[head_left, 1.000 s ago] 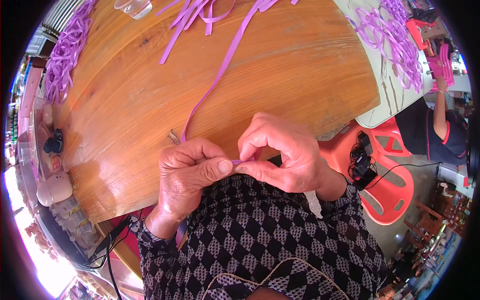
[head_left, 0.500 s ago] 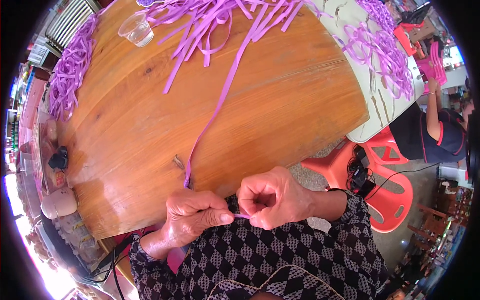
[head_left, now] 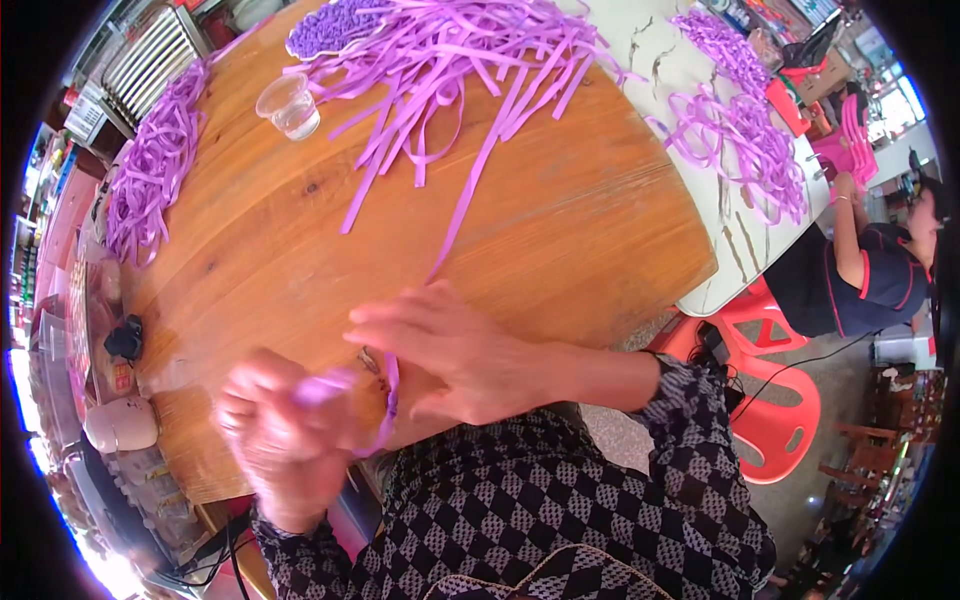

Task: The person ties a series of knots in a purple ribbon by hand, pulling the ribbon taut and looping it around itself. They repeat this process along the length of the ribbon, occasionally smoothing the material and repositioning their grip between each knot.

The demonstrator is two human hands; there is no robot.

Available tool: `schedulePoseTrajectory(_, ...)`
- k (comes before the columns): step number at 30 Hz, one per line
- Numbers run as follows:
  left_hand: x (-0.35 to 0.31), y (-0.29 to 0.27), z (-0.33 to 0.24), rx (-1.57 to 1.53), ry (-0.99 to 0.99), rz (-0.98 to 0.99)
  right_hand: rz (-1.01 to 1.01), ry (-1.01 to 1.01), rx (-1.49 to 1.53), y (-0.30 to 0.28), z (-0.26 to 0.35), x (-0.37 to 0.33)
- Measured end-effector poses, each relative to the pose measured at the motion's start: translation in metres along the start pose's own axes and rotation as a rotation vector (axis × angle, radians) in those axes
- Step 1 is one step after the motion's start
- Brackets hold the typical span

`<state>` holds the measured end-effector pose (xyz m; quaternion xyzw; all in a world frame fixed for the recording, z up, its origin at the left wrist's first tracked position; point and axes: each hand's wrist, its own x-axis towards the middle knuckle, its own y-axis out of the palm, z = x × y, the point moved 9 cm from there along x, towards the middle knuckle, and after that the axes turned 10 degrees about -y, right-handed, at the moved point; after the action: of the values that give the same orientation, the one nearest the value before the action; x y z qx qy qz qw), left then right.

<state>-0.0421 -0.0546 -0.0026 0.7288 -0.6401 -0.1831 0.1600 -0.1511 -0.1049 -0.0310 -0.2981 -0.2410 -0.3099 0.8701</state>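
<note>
A long purple ribbon (head_left: 461,215) runs from the far heap toward me, passes beneath my right hand (head_left: 460,355) and reappears by the table's near edge. Blurred by motion, my left hand (head_left: 285,430) is closed, with a purple piece of ribbon at its fingers. The ribbon curves down beside that hand, and a small knot or fold shows on it. My right hand is open, its fingers stretched to the left above the ribbon. At the far side of the wooden table (head_left: 560,230) lies a heap of purple ribbons (head_left: 440,60).
A clear plastic cup (head_left: 290,108) stands near the heap, beside purple beads (head_left: 335,28). More ribbon hangs at the left edge (head_left: 155,180) and lies on the white table (head_left: 745,255). Red plastic chairs (head_left: 775,440) stand at right; another person (head_left: 870,250) is beyond them.
My hands were together pinching the ribbon near my body. They have parted: the left went leftward, and the right opened and moved forward and left. The view has shifted slightly.
</note>
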Motion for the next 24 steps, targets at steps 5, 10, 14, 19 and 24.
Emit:
schedulePoseTrajectory(5,0.016,-0.055,-0.068,-0.218,0.142,0.028,0.340,-0.032,-0.247,0.004,-0.009,-0.004)
schedulePoseTrajectory(10,0.009,-0.170,-0.095,-0.216,0.185,-0.086,-0.018,0.425,0.066,-0.080,-0.044,-0.024)
schedulePoseTrajectory(14,0.012,-0.250,-0.086,-0.215,0.158,-0.258,-0.115,0.478,-0.042,-0.127,-0.053,-0.042)
schedulePoseTrajectory(19,0.004,-0.145,-0.105,1.423,0.577,-0.907,-0.046,0.415,-0.226,-0.104,-0.044,-0.046)
schedulePoseTrajectory(24,0.014,0.022,0.009,0.895,0.130,-0.013,0.104,-0.003,-0.382,-0.042,0.027,-0.009)
